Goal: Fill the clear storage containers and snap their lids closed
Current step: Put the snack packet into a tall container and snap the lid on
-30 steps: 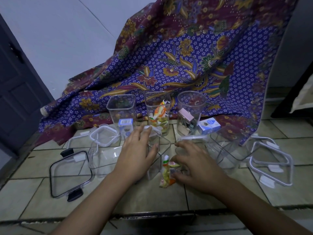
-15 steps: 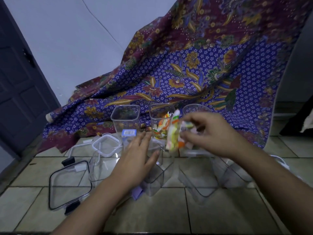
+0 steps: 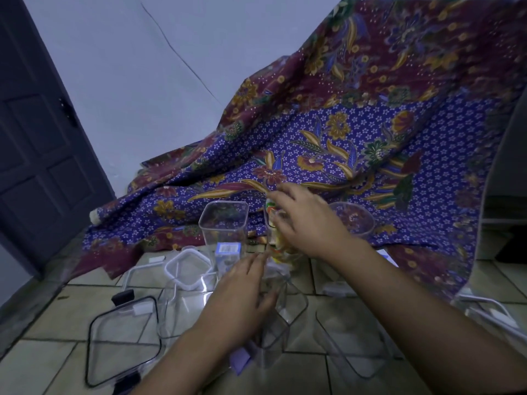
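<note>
1. Nearest me on the tiled floor [image 3: 299, 374], a clear lid with black clips [image 3: 124, 339] lies flat at the left.
2. My left hand [image 3: 242, 295] rests on a low clear box [image 3: 271, 334], fingers spread and loosely curved over its rim.
3. Another low box [image 3: 353, 337] sits empty to the right, near a white-framed lid [image 3: 484, 306].
4. My right hand [image 3: 308, 220] reaches over the middle tall jar [image 3: 273, 246], fingers pinched on a colourful candy packet [image 3: 271, 208] at its mouth.
5. A square jar [image 3: 224, 229] and round jar [image 3: 353, 220] flank it.
6. Patterned cloth [image 3: 356, 132] drapes behind.
</note>
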